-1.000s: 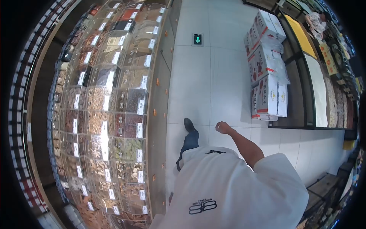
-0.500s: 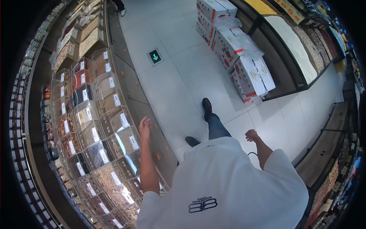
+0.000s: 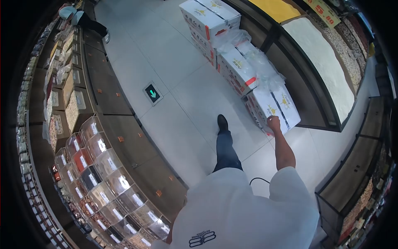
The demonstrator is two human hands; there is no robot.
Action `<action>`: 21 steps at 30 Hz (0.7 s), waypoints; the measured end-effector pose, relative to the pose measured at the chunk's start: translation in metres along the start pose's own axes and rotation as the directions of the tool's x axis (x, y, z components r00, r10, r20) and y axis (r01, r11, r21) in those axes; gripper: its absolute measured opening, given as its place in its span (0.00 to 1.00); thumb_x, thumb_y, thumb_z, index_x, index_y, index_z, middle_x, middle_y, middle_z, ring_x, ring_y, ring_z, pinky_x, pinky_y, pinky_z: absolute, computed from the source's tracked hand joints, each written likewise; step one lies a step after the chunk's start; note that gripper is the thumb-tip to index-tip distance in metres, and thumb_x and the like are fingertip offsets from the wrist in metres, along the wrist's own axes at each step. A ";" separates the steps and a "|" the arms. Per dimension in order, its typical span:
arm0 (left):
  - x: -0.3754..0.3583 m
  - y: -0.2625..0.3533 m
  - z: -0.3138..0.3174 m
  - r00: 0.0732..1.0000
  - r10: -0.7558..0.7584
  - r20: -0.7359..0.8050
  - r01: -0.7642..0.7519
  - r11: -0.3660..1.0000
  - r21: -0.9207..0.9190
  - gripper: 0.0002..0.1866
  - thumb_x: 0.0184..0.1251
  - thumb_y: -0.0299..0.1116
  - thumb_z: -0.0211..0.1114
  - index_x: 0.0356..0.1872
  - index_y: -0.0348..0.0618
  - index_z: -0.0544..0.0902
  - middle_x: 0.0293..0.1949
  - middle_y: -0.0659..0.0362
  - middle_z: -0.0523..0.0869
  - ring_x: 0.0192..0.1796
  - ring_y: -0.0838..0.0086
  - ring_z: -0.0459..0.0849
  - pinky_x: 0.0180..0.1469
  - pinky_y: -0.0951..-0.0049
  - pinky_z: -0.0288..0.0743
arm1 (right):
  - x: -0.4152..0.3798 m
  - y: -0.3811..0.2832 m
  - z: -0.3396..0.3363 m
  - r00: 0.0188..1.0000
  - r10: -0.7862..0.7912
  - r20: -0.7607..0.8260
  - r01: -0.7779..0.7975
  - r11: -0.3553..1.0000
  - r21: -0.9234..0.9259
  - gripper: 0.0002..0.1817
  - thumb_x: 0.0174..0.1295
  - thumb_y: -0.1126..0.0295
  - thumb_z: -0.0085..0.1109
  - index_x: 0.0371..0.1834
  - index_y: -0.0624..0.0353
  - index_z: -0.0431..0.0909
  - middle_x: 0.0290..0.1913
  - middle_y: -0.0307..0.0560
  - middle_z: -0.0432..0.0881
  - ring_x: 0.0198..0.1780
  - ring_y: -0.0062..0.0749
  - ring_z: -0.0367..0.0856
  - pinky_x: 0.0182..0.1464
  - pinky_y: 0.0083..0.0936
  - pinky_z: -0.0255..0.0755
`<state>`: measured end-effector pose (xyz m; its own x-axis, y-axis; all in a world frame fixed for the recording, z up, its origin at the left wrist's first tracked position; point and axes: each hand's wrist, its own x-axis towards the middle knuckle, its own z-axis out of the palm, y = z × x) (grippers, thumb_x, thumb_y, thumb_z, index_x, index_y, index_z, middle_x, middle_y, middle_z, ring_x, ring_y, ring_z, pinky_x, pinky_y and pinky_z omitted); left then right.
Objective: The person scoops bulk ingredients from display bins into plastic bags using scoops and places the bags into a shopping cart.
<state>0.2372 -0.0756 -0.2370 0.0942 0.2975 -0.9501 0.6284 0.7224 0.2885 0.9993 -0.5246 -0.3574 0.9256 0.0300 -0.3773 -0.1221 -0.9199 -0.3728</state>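
Here, your right hand (image 3: 273, 121), loosely curled, appears over the nearest box (image 3: 277, 107); its tape slants away leftward, like the box row's long axis along the floor (image 3: 182, 108). Your left hand is out of sight.

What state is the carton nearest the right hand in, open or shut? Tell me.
Shut: the carton has a flat top, no raised flaps, and a dark strip along its middle.

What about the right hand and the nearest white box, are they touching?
Cannot tell. In the head view, the right hand overlaps the white box, so any gap is hidden.
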 end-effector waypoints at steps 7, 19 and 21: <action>-0.111 0.149 0.052 0.993 -0.054 -0.100 0.055 0.998 0.007 0.21 0.73 0.38 0.57 0.65 0.51 0.75 0.50 0.61 0.84 0.52 0.68 0.84 0.55 0.58 0.77 | 0.183 -0.071 -0.074 0.983 0.183 -0.004 -0.158 0.841 -0.517 0.22 0.61 0.65 0.55 0.58 0.57 0.82 0.81 0.55 0.53 0.80 0.63 0.49 0.75 0.67 0.50; -0.123 0.265 0.108 0.983 -0.100 -0.156 0.112 0.991 0.070 0.24 0.76 0.48 0.57 0.67 0.51 0.74 0.55 0.58 0.82 0.56 0.63 0.83 0.57 0.62 0.76 | 0.202 -0.128 -0.134 0.876 -0.259 -0.407 0.107 0.927 -0.360 0.10 0.61 0.70 0.59 0.42 0.62 0.84 0.45 0.54 0.84 0.55 0.50 0.80 0.65 0.57 0.68; -0.105 0.266 0.117 0.990 -0.102 -0.102 0.111 0.990 0.091 0.24 0.76 0.48 0.57 0.67 0.50 0.74 0.56 0.57 0.83 0.56 0.63 0.83 0.58 0.62 0.76 | 0.189 -0.170 -0.159 0.853 -0.282 -0.440 0.210 0.956 -0.205 0.09 0.60 0.73 0.60 0.41 0.63 0.84 0.43 0.56 0.84 0.50 0.52 0.82 0.59 0.50 0.72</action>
<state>0.4848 0.0125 -0.0746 -0.0491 0.2843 -0.9575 0.7028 0.6910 0.1692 1.2522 -0.4251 -0.2310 0.9812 0.1131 0.1561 0.1515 -0.9532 -0.2615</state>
